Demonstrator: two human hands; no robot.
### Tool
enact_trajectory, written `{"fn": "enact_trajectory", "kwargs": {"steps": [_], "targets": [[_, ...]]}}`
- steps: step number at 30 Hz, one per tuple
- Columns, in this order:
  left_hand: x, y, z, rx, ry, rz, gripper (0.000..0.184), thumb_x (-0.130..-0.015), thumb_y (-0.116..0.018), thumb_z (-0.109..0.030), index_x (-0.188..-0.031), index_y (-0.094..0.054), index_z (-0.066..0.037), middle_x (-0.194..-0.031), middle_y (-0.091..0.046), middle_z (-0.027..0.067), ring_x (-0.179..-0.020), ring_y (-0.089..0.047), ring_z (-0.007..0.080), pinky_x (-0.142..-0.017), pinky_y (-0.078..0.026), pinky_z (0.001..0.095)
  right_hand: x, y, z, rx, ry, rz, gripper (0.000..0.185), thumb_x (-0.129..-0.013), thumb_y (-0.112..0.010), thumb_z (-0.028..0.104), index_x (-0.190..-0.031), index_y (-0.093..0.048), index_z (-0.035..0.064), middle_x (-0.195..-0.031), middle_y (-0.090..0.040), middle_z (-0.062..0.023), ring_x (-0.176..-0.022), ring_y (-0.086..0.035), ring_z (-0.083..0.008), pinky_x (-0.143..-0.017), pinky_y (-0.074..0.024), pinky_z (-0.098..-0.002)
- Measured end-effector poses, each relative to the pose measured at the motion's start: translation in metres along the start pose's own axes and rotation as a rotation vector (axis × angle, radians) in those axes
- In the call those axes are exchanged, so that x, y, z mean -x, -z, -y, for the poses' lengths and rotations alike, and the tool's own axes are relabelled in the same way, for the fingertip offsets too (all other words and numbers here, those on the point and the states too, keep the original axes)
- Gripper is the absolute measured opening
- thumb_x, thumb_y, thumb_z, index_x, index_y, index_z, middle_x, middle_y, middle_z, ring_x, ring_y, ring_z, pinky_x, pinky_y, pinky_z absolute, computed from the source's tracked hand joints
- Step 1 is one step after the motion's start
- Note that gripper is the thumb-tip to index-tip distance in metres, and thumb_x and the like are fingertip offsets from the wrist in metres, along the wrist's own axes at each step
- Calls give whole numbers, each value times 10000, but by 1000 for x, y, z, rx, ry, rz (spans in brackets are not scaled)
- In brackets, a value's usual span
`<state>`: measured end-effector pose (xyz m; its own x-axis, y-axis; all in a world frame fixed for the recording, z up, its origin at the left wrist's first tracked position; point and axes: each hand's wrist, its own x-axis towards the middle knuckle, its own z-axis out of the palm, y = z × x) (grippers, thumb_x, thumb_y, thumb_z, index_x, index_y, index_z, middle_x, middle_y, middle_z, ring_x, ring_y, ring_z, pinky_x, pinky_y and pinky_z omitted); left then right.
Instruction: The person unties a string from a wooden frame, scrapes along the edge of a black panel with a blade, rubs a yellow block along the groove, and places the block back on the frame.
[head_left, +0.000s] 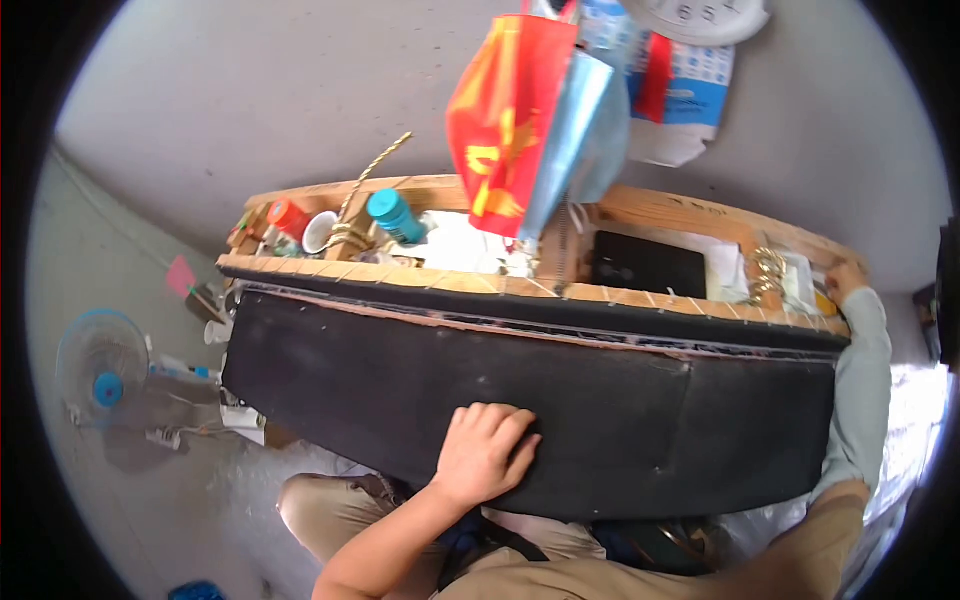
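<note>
Left hand (482, 455) rests on the black panel (620, 430), fingers loosely together, thumb apart. Right hand (847, 280) at right end of wooden tray (480, 283); can't tell its fingers from here.

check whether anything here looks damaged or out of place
The blue-and-white paper below the wall clock has a ragged lower edge, perhaps torn. A loose end of gold rope also sticks up past the wooden frame. Nothing looks spilled.
</note>
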<state>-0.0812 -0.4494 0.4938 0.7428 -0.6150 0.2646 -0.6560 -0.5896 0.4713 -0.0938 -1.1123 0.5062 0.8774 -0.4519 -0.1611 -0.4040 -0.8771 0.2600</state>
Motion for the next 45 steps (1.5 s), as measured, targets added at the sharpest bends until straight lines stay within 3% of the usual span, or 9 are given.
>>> {"fn": "enact_trajectory", "kwargs": {"steps": [5,7,13,19,22,29,32,40,45], "targets": [[1,1,1,8,3,1,273,-792,-739,-161,-1039,-644,-94,-949,-624,32,-832,-557,228,-737,-403,368,82,96,84,-795,-76,-433,121,-885,-624,70,-963,-653,-18,-895,-661,-138,-796,-649,-242,-756,-517,-323],[2,0,1,2,-1,13,276,-797,-736,-168,-1048,-644,-100,-959,-620,26,-841,-556,220,-744,-402,365,113,114,132,-972,146,-651,95,-885,-609,56,-919,-631,-30,-833,-622,-117,-749,-604,-190,-695,-499,-315],[2,2,0,16,-6,-1,303,-793,-744,-172,-1069,-638,-107,-980,-605,51,-862,-551,247,-763,-402,376,191,193,271,-515,817,-862,176,-710,-751,43,-863,-666,21,-802,-671,-99,-657,-626,-263,-582,-480,-345],[10,1,3,36,53,168,418,-751,-741,-241,-1106,-619,-58,-1081,-581,129,-1031,-531,318,-907,-378,447,198,157,234,-746,366,-1148,98,-749,-688,-42,-833,-667,4,-746,-664,-103,-627,-616,-239,-579,-479,-308],[-3,8,-11,39,23,171,413,-838,-700,-275,-1177,-609,-58,-1140,-597,158,-1053,-552,352,-920,-400,462,183,154,198,-766,88,-943,61,-797,-689,-26,-853,-665,-28,-741,-646,-97,-655,-612,-201,-601,-466,-288],[-15,5,-13,-120,-88,252,667,-824,-676,-492,-1285,-541,-29,-1325,-513,174,-1240,-452,366,-1054,-294,521,134,121,124,-699,-81,-610,95,-851,-680,136,-885,-699,49,-787,-649,-86,-718,-630,-244,-639,-478,-346],[-15,3,-14,-155,-69,264,675,-822,-675,-494,-1284,-537,-20,-1322,-510,184,-1236,-447,378,-1052,-294,525,119,111,107,-472,55,-388,131,-848,-645,210,-844,-715,98,-844,-657,-88,-882,-649,-304,-746,-497,-435],[-13,1,-14,-167,-65,265,675,-821,-679,-483,-1286,-531,-16,-1312,-512,192,-1224,-452,383,-1048,-300,530,50,90,121,-11,107,326,156,-773,-710,223,-868,-728,100,-928,-684,-79,-954,-648,-299,-809,-499,-428],[-13,2,-13,-158,-65,239,658,-824,-679,-473,-1281,-540,-21,-1312,-515,186,-1221,-457,377,-1046,-306,525,68,92,109,-130,220,2,101,-749,-667,119,-818,-739,99,-854,-718,-125,-873,-692,-307,-742,-538,-433]]}}
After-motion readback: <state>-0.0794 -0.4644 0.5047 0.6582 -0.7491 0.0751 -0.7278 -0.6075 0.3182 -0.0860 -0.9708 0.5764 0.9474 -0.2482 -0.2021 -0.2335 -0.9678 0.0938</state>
